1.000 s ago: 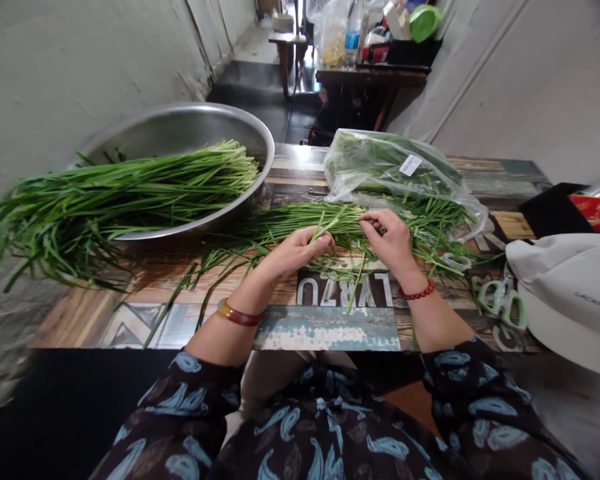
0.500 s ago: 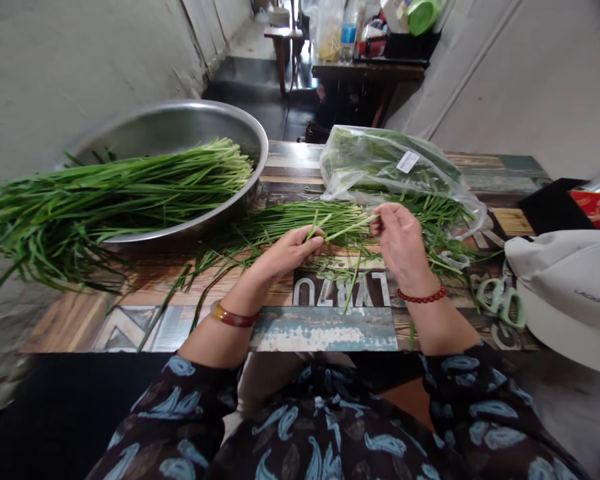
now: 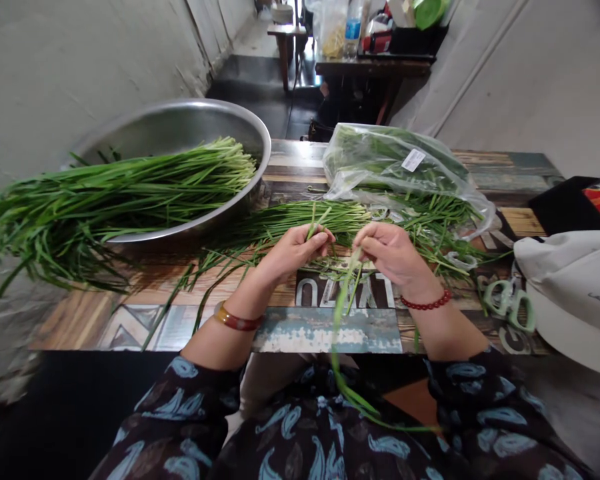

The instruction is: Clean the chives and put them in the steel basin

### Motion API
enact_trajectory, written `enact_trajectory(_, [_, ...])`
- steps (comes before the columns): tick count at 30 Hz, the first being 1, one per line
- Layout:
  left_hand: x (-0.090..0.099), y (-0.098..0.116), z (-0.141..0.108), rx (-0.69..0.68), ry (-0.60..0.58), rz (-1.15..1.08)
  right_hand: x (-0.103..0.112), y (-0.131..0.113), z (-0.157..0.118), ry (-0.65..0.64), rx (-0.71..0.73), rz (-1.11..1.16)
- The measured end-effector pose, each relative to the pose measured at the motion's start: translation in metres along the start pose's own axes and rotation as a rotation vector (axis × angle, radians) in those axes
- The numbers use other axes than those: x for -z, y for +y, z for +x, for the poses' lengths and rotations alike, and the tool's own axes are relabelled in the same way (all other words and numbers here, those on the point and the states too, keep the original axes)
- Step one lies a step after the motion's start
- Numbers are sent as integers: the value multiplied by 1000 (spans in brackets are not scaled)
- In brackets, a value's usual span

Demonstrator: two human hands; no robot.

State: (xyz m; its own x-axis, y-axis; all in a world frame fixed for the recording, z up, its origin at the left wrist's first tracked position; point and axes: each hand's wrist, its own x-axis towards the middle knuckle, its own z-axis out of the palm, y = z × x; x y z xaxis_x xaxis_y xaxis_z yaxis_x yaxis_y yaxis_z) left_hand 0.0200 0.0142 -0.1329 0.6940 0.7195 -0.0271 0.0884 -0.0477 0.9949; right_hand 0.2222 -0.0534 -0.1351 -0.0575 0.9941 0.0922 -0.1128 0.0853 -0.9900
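Left hand (image 3: 295, 253) pinches closed on slender green chive stalks (image 3: 290, 220), lying in a loose bundle on the patterned wooden tabletop (image 3: 75, 327); right hand (image 3: 395, 257) pinches one long stalk (image 3: 343, 327) drooping past its edge.

A head-worn camera looks forward and down. It sees the left hand (image 3: 293, 253) and right hand (image 3: 395, 257) close up, over the tabletop (image 3: 325, 330).

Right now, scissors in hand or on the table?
On the table: the green-handled scissors lie right of the right hand, untouched.
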Motion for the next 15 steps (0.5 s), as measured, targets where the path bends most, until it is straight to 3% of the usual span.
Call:
enact_trajectory(3, [-2,3,-3,47,-122,25,-9,10,2,31,37,-139])
enact_trajectory(8, [-3,8,-6,15,-222,123,-7,20,5,235,143,-320])
enact_trajectory(15, [-7,3,-3,-20,-116,467,-1,16,7,208,254,-420])
